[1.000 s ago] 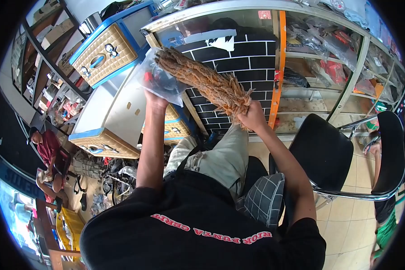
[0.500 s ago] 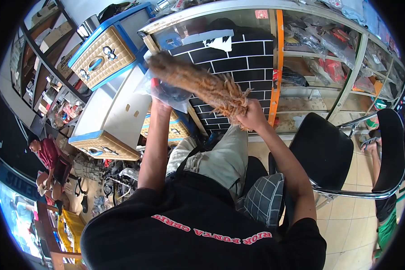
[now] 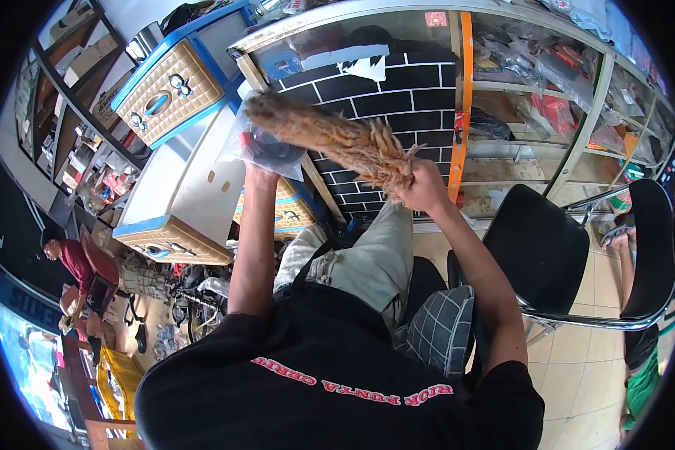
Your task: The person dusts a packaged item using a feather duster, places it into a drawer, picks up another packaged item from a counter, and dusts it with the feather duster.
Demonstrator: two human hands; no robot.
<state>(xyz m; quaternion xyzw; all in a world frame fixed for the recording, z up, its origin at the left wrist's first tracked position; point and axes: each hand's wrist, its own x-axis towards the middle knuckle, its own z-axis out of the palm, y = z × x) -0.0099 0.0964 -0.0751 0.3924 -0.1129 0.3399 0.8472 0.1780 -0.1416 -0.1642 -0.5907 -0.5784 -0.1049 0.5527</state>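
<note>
My right hand (image 3: 426,187) is closed around the base of a brown feather duster (image 3: 330,139), whose fluffy length slants up and left in front of me. My left hand (image 3: 258,171) grips a clear plastic bag (image 3: 283,159) from below. Something dark, with a red part at the left, shows through the plastic. The duster's far end lies over the upper part of the bag. Most of my left fingers are hidden behind the bag, and the duster's handle is covered by my right hand.
A glass display case (image 3: 532,97) with packaged goods stands ahead. Blue-and-tan drawers (image 3: 165,97) are at the left, one pulled out. Black chairs (image 3: 536,247) stand at the right. A person in a dark red shirt (image 3: 79,259) sits far left; another person's leg shows far right.
My left hand and the bag have shifted slightly left and down. The duster's far end has dropped a little. The person at far left has moved slightly.
</note>
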